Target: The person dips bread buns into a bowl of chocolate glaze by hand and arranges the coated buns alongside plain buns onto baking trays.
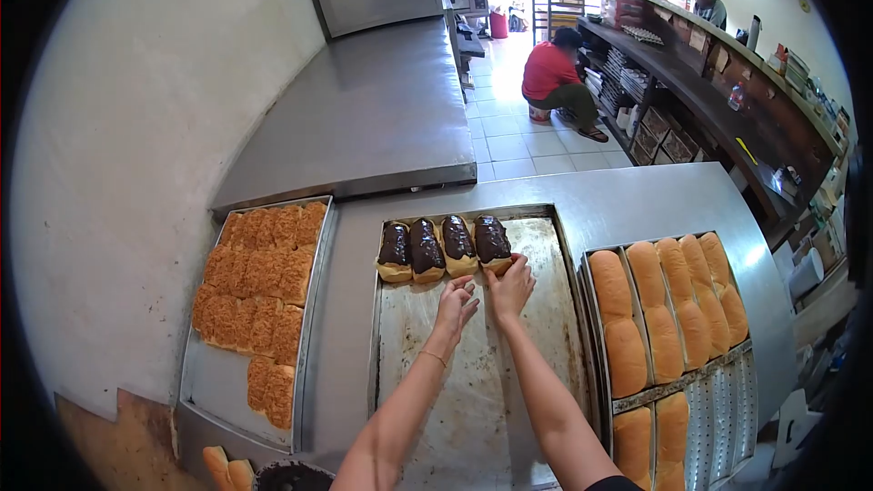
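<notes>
4 buns [457, 236] at the tray's [475, 382] 11 o'clock
From afar I see the left grip [456, 305], fingers apart, at their 6 o'clock; the right grip [511, 293] touches the 3 o'clock bun [492, 238], whether clamped I can't tell.

Glossy dark-topped buns [457, 241], dull metal tray [550, 309]

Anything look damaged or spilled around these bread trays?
No obvious spill. The middle tray has brown stains along its right side, and the wall's pale surface breaks off jaggedly at lower left above a brown patch; both look worn.
</notes>
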{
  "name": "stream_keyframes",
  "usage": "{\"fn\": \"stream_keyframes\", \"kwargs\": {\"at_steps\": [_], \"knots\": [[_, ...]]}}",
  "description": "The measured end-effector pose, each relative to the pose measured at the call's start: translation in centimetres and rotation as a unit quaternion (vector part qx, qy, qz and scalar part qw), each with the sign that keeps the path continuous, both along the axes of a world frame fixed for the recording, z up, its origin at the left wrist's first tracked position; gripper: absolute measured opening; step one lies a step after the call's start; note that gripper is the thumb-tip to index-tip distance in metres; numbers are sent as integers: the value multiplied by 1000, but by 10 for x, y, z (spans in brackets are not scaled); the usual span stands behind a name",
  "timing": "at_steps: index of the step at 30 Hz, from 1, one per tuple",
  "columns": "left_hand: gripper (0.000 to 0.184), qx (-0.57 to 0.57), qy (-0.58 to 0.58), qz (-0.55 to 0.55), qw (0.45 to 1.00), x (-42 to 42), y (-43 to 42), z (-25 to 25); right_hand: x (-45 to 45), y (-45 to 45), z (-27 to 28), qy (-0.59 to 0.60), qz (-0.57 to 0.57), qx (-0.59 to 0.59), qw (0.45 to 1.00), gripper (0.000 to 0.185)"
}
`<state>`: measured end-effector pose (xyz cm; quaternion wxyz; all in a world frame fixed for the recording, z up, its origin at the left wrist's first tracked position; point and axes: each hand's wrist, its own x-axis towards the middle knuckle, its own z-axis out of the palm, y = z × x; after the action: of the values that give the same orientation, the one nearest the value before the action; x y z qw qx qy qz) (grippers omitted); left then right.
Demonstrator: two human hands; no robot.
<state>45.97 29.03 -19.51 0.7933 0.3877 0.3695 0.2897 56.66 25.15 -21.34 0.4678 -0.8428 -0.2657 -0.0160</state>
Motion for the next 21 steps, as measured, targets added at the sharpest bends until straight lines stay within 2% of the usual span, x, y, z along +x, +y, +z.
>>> {"fn": "stream_keyframes", "kwargs": {"at_steps": [3,6,9,10,11,12,13,15,17,18,19,21], "knots": [[42,-29,49,5,998,-13,-8,18,0,1,-2,-17,-13,-30,999,55],[41,59,89,-122,987,-47,-13,61,0,0,-3,-17,-6,-28,999,59],[38,175,85,-242,951,-99,-15,102,-2,-8,0,-4,21,-31,999,66],[37,199,89,-271,938,-121,-18,120,7,-5,-27,-30,33,-13,999,71],[37,222,95,-294,925,-145,-23,142,6,-14,-17,15,54,-26,998,78],[35,256,86,-294,917,-172,-31,161,15,-11,-54,-67,25,-19,997,87],[35,289,109,-282,908,-203,-35,170,13,-22,-40,33,42,-12,998,91],[37,345,201,-255,880,-272,-56,199,24,-32,-76,-8,29,41,999,87],[37,367,309,-185,858,-348,-83,215,5,-60,-51,7,70,124,990,78],[35,370,394,-118,833,-378,-105,231,-12,-73,-45,75,98,196,973,74],[36,374,484,-61,789,-416,-122,226,-42,-91,-17,120,119,203,965,70],[34,356,623,36,696,-487,-158,205,-85,-117,5,225,213,196,931,64]]}}
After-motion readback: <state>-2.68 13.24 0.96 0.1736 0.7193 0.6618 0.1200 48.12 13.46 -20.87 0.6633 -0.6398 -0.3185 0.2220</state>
